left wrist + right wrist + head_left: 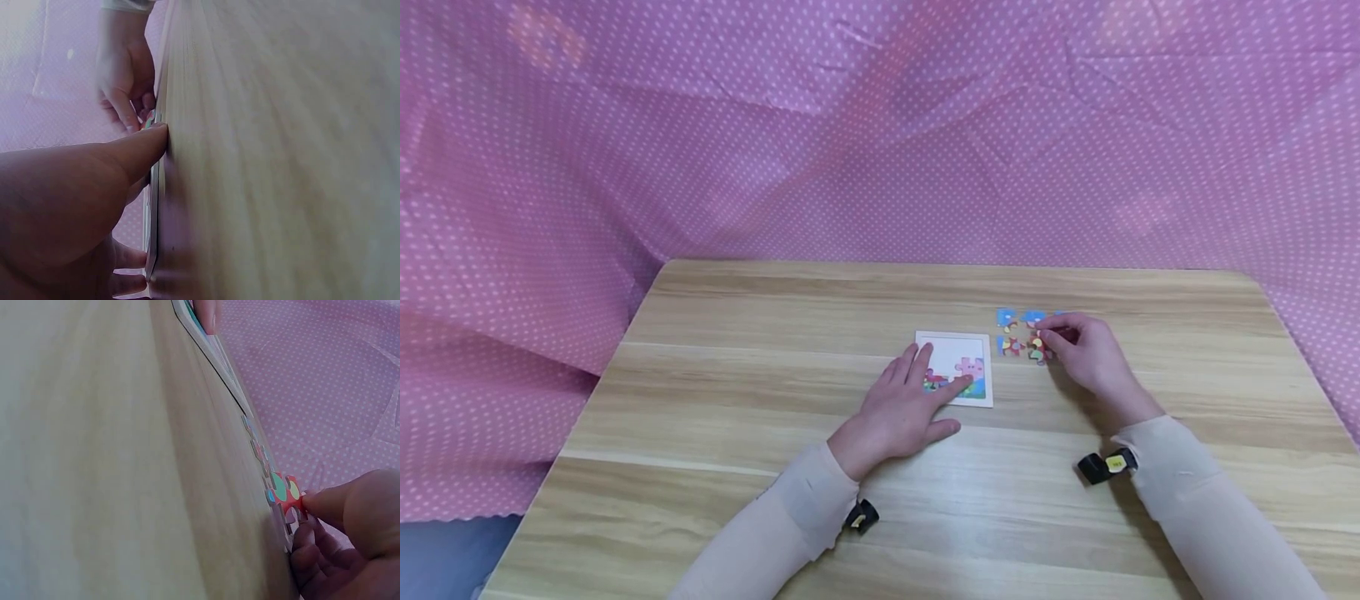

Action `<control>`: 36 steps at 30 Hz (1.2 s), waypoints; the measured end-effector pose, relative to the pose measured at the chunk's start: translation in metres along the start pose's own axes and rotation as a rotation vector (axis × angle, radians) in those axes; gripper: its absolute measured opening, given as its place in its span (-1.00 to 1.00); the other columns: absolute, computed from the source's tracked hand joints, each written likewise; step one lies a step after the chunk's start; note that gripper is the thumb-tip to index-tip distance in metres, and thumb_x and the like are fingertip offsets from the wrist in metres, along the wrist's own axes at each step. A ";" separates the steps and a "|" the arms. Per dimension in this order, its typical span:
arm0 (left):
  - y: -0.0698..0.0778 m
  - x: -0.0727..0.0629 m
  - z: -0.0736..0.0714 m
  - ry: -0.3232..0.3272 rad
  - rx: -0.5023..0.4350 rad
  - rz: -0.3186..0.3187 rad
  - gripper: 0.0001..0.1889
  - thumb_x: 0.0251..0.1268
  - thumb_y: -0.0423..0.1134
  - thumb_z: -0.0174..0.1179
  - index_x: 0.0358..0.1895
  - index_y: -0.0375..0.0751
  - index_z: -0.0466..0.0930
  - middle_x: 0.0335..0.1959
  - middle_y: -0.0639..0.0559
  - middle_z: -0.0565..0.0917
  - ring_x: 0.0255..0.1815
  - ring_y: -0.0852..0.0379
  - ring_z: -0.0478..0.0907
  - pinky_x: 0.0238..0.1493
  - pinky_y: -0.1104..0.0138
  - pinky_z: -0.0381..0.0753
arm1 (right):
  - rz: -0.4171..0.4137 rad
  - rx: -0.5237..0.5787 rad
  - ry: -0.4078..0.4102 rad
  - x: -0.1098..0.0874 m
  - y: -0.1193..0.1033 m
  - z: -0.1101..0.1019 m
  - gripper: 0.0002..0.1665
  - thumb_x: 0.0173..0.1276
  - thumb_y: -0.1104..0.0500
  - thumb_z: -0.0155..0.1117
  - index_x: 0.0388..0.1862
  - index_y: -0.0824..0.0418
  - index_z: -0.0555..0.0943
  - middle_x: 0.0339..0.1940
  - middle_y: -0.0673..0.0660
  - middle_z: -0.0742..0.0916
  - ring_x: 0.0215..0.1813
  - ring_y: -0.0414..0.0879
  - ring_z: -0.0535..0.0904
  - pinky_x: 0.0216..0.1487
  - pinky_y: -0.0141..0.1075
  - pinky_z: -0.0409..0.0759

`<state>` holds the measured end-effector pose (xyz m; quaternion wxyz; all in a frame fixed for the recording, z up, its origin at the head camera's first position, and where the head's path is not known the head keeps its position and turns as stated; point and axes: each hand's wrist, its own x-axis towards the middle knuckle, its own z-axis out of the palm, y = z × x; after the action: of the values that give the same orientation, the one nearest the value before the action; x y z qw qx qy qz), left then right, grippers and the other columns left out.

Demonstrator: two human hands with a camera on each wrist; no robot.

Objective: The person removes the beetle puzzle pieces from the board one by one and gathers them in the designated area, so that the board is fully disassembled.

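Observation:
My left hand [898, 408] lies spread over a white-framed puzzle board [989, 383], its straight fingers resting on it and the thumb on the near side. Inside the frame, a pink piece [972, 365] and colourful pieces along the bottom show, partly under the fingers; the upper part is plain white. To the right of the board, my right hand [1097, 358] pinches a red puzzle piece [289, 492] with green and yellow spots between thumb and fingers. That piece stands tilted up in the right wrist view, close over the loose pieces.
Several loose puzzle pieces [1006, 317] with blue and red parts lie in rows right of the board, some hidden by the right hand. All rest on a wood-grain table [760, 417]. A pink dotted cloth [880, 167] hangs behind and along the sides.

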<state>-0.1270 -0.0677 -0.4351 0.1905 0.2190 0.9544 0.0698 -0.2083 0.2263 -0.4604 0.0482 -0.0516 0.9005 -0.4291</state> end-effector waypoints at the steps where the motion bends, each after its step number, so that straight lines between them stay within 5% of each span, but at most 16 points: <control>1: 0.000 0.000 0.000 0.001 0.003 0.001 -0.33 0.65 0.31 0.02 0.72 0.56 0.09 0.83 -0.26 -0.15 0.85 -0.28 -0.25 0.82 -0.06 -0.03 | -0.002 -0.008 0.006 0.000 0.000 0.000 -0.73 0.65 0.25 0.24 0.11 0.39 0.76 -0.16 0.31 0.80 -0.28 -0.25 0.60 -0.31 -0.49 0.57; 14: 0.000 0.000 -0.002 0.003 -0.001 0.001 -0.33 0.65 0.32 0.02 0.72 0.54 0.10 0.83 -0.28 -0.15 0.85 -0.29 -0.26 0.82 -0.08 -0.04 | -0.001 -0.009 -0.012 -0.002 -0.003 -0.003 -0.72 0.64 0.24 0.26 0.17 0.36 0.73 -0.09 0.31 0.78 -0.18 -0.11 0.59 -0.27 -0.47 0.58; 22: 0.001 -0.001 -0.002 -0.004 -0.015 0.001 -0.33 0.65 0.30 0.03 0.72 0.54 0.10 0.83 -0.28 -0.15 0.85 -0.29 -0.26 0.82 -0.07 -0.04 | -0.030 -0.114 -0.029 -0.006 0.000 0.002 -0.77 0.56 0.24 0.38 0.09 0.30 0.77 -0.01 0.28 0.69 -0.07 0.04 0.57 -0.10 -0.31 0.54; 36: 0.001 0.000 -0.002 -0.011 -0.024 0.000 -0.33 0.66 0.29 0.03 0.72 0.54 0.10 0.83 -0.29 -0.14 0.85 -0.29 -0.25 0.82 -0.06 -0.04 | -0.015 -0.123 -0.027 -0.010 -0.005 0.003 -0.77 0.59 0.22 0.33 0.10 0.29 0.77 0.04 0.28 0.63 -0.06 0.06 0.55 -0.10 -0.26 0.53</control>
<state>-0.1272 -0.0672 -0.4333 0.1985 0.2171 0.9524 0.0798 -0.1973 0.2218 -0.4579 0.0540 -0.0672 0.9239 -0.3727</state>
